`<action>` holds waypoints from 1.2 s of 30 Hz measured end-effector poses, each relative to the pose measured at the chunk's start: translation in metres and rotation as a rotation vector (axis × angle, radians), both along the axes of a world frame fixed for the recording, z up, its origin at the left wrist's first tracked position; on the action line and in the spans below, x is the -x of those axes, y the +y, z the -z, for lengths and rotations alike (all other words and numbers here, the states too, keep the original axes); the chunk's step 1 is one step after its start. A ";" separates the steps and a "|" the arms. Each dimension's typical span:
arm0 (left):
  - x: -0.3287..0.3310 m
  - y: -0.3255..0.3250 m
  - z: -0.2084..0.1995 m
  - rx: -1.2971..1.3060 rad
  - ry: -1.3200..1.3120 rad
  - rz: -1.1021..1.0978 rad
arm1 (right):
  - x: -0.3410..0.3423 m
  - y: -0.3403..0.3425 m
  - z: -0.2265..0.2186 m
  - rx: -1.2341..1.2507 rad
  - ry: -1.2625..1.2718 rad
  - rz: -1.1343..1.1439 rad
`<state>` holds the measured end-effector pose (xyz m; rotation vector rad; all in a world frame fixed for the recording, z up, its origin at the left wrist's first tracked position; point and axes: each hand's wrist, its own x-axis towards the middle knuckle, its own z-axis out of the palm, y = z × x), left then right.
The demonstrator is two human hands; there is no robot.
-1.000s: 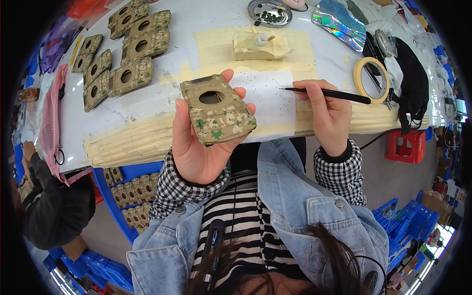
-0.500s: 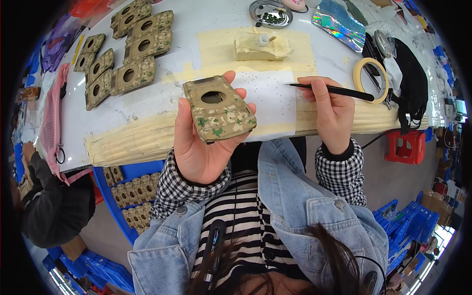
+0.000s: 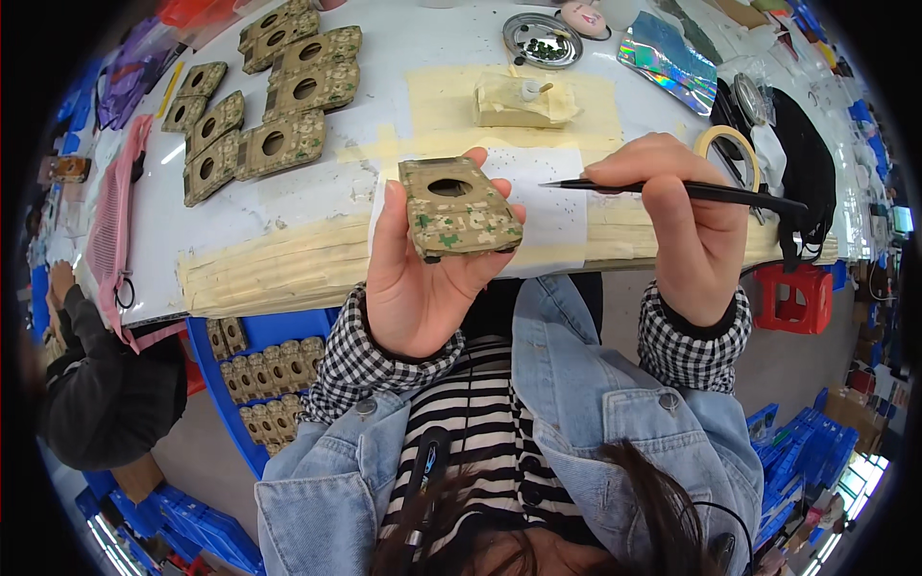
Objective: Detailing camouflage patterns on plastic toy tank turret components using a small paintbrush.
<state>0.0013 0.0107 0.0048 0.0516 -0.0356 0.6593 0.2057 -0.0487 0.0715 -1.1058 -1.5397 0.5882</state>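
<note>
My left hand (image 3: 418, 298) is closed round a camouflage-patterned casing (image 3: 463, 219) with a round hole near its far end, tilted above the table's taped front edge. Between the thumb and fingers of my right hand (image 3: 687, 221) is a pair of black tweezers (image 3: 663, 189), the fine tip pointing left toward the casing but apart from it. Whether the tip grips anything is too small to tell. Under both lies a white paper sheet (image 3: 552, 216) scattered with tiny dark specks. Behind it stands a tape-covered block (image 3: 514, 114) bearing a small white cup (image 3: 530, 89).
Several similar casings (image 3: 280, 144) lie at the left; more fill a blue crate (image 3: 216, 384) below the table. A round metal dish (image 3: 519, 29) holds small dark pieces. At the right are a tape roll (image 3: 715, 144) and a red stool (image 3: 802, 300). Another person's dark sleeve (image 3: 120, 384) shows at far left.
My right hand has risen and come closer to the camera, still gripping the tweezers. The casing in my left hand has tipped, showing more of its near end. The whole view has shifted slightly.
</note>
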 end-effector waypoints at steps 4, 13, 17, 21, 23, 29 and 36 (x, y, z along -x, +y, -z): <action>0.000 -0.001 -0.003 -0.019 0.009 -0.006 | 0.013 0.013 -0.016 -0.046 -0.106 -0.154; 0.004 -0.002 -0.005 -0.067 0.071 -0.013 | 0.026 0.025 -0.018 0.015 -0.049 -0.275; 0.004 -0.002 -0.002 -0.063 0.051 -0.007 | 0.028 0.027 -0.019 0.015 -0.048 -0.291; 0.004 -0.002 -0.002 -0.059 0.068 -0.008 | 0.028 0.028 -0.020 0.035 -0.073 -0.290; 0.005 -0.002 -0.002 -0.058 0.078 -0.011 | 0.028 0.028 -0.020 0.039 -0.083 -0.292; 0.005 -0.002 -0.002 -0.057 0.084 -0.016 | 0.029 0.029 -0.020 0.043 -0.079 -0.288; 0.005 -0.002 -0.002 -0.062 0.095 -0.016 | 0.030 0.029 -0.020 0.045 -0.084 -0.283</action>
